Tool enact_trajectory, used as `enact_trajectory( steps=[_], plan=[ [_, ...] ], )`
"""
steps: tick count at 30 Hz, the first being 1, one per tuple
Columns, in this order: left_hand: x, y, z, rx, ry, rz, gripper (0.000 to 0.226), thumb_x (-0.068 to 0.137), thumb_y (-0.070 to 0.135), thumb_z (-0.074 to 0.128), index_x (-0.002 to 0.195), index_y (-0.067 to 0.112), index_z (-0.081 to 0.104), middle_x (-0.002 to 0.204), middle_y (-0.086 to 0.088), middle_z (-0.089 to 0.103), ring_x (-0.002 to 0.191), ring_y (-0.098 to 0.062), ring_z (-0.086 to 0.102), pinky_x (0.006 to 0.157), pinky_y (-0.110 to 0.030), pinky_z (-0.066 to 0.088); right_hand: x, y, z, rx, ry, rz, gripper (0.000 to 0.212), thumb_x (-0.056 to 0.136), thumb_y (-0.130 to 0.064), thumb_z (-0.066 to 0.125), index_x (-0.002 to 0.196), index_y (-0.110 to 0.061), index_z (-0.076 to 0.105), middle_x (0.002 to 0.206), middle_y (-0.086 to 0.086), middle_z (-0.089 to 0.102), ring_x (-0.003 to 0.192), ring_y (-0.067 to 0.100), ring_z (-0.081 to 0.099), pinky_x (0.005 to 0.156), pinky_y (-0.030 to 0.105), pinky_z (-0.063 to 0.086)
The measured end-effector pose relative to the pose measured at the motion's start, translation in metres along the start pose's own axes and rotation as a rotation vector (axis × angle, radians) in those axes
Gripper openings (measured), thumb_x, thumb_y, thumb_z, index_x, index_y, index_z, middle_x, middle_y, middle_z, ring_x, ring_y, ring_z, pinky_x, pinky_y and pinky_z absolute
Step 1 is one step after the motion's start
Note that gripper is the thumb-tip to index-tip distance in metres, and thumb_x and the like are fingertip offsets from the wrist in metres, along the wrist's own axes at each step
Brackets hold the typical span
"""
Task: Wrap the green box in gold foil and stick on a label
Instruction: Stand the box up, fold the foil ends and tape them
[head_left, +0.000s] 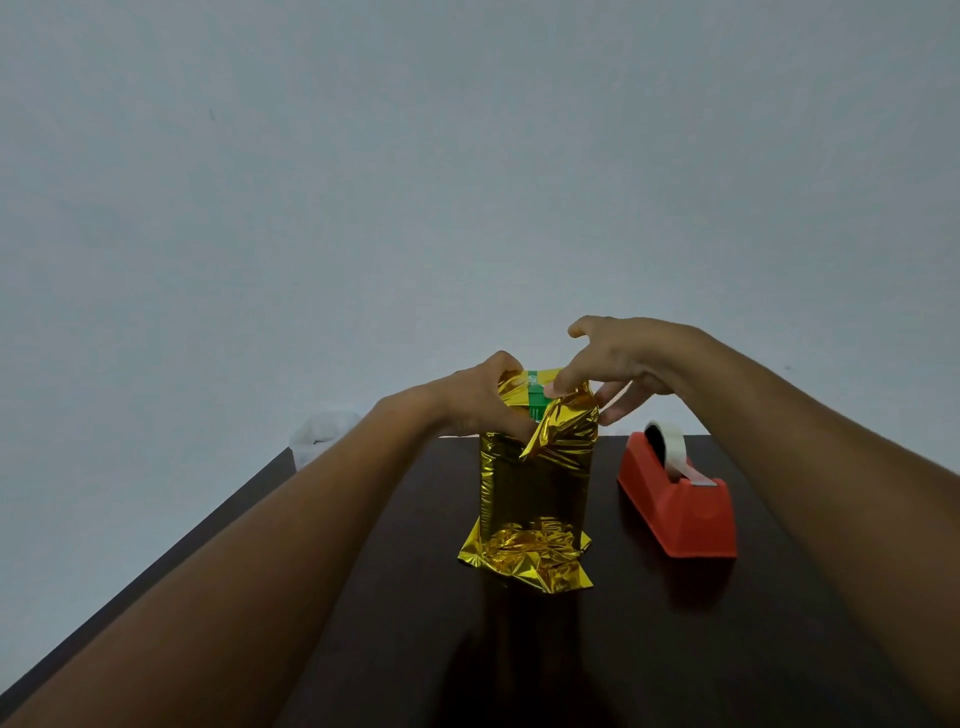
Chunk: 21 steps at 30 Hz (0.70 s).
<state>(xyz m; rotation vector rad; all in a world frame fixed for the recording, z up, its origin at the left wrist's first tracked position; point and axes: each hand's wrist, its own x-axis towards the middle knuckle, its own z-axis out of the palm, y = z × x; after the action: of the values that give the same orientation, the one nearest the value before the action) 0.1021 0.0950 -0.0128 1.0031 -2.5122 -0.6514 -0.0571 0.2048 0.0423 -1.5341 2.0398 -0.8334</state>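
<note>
- Gold foil (535, 483) sleeves the green box (537, 402), which stands upright on the dark bench (649, 623); only the box's top edge shows green, between the two hands.
- Risk: the foil at the top is loose and springy. If either hand lets go before tape goes on, the flaps will likely open and bare the box again.
- Risk: the box is tall and narrow and stands on a crumpled foil skirt at its base. A sideways pull from the folding could tip it.
- Risk: thin foil pinched and tugged at a corner may tear or crease unevenly, leaving green showing.
- Risk: the red tape dispenser (675, 499) sits just right of the box. Reaching for it frees one hand, so the fold would depend on the other alone.
- No label is in view; that step is judged not yet done.
- Left hand (478, 400): forearm reaches in from the lower left, fingers curled round the foil at the box's upper left, pressing it to the side.
- Right hand (618, 364): comes from the right and above, thumb and forefinger pinching the foil flap at the top right corner, other fingers spread clear.
</note>
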Motion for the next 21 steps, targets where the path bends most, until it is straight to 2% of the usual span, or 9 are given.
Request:
enact_trajectory(
  steps=[4,6,8,10,13,15,17,19,21],
  plan=[
    [-0.001,-0.001,-0.002,-0.03,-0.008,0.001,0.08,0.079,0.025,0.084,0.141,0.021,0.035,0.124,-0.007,0.055,0.108,-0.019,0.059,0.085,-0.033,0.055,0.003,0.005,0.005,0.132,0.06,-0.012,0.081,0.088,0.003,0.067,0.156,-0.017,0.027,0.123,0.019,0.057,0.083,0.032,0.073,0.071,0.048,0.064],
    [-0.004,0.001,-0.004,-0.068,-0.038,-0.009,0.087,0.07,0.036,0.086,0.139,0.023,0.034,0.122,-0.008,0.055,0.102,-0.018,0.059,0.076,-0.029,0.052,0.004,0.01,0.004,0.191,0.078,-0.017,0.075,0.088,0.005,0.064,0.153,-0.014,0.032,0.123,0.019,0.059,0.081,0.03,0.072,0.072,0.048,0.064],
    [-0.007,0.002,-0.009,-0.1,-0.091,-0.049,0.092,0.059,0.05,0.08,0.136,0.029,0.035,0.123,-0.005,0.053,0.11,-0.022,0.057,0.086,-0.035,0.053,0.003,0.013,0.002,0.215,0.066,-0.015,0.067,0.09,0.003,0.064,0.15,-0.013,0.039,0.118,0.016,0.06,0.082,0.028,0.071,0.067,0.044,0.064],
    [-0.011,0.004,-0.015,-0.189,-0.129,-0.091,0.074,0.069,0.055,0.069,0.133,0.031,0.042,0.127,-0.003,0.056,0.12,-0.024,0.056,0.101,-0.048,0.052,0.001,0.015,0.001,0.218,0.048,-0.011,0.06,0.091,-0.001,0.064,0.146,-0.012,0.043,0.112,0.014,0.062,0.085,0.028,0.072,0.064,0.041,0.064],
    [-0.017,0.004,-0.023,-0.407,-0.108,-0.14,0.059,0.085,0.066,0.045,0.13,0.03,0.058,0.129,-0.006,0.063,0.12,-0.026,0.059,0.104,-0.054,0.049,0.002,0.014,0.001,0.214,0.046,-0.018,0.055,0.093,-0.002,0.063,0.143,-0.013,0.043,0.113,0.014,0.062,0.085,0.028,0.072,0.064,0.041,0.064],
    [-0.018,0.004,-0.019,-0.463,-0.042,-0.165,0.047,0.098,0.058,0.039,0.129,0.03,0.061,0.126,-0.007,0.065,0.116,-0.026,0.061,0.103,-0.054,0.049,0.002,0.012,0.002,0.213,0.049,-0.02,0.053,0.092,-0.002,0.063,0.141,-0.013,0.044,0.117,0.016,0.061,0.086,0.029,0.072,0.066,0.042,0.064],
    [-0.016,0.005,-0.011,-0.419,0.013,-0.177,0.034,0.103,0.044,0.043,0.131,0.032,0.058,0.123,-0.005,0.064,0.114,-0.024,0.06,0.103,-0.054,0.049,0.002,0.011,0.004,0.203,0.054,-0.023,0.055,0.092,-0.002,0.063,0.142,-0.013,0.043,0.118,0.016,0.06,0.089,0.03,0.072,0.069,0.043,0.064],
    [-0.013,0.007,-0.007,-0.348,0.023,-0.177,0.032,0.103,0.038,0.043,0.134,0.034,0.052,0.126,-0.005,0.059,0.115,-0.025,0.058,0.102,-0.054,0.05,0.001,0.01,0.004,0.177,0.062,-0.023,0.057,0.093,-0.003,0.063,0.144,-0.013,0.041,0.117,0.015,0.059,0.09,0.029,0.072,0.069,0.042,0.064],
    [-0.011,0.011,-0.006,-0.305,0.039,-0.187,0.036,0.1,0.043,0.05,0.136,0.034,0.048,0.132,-0.006,0.054,0.117,-0.026,0.056,0.099,-0.053,0.052,0.002,0.01,0.004,0.163,0.057,-0.027,0.055,0.093,-0.005,0.063,0.143,-0.012,0.042,0.111,0.013,0.06,0.087,0.029,0.072,0.069,0.043,0.064]
  ],
)
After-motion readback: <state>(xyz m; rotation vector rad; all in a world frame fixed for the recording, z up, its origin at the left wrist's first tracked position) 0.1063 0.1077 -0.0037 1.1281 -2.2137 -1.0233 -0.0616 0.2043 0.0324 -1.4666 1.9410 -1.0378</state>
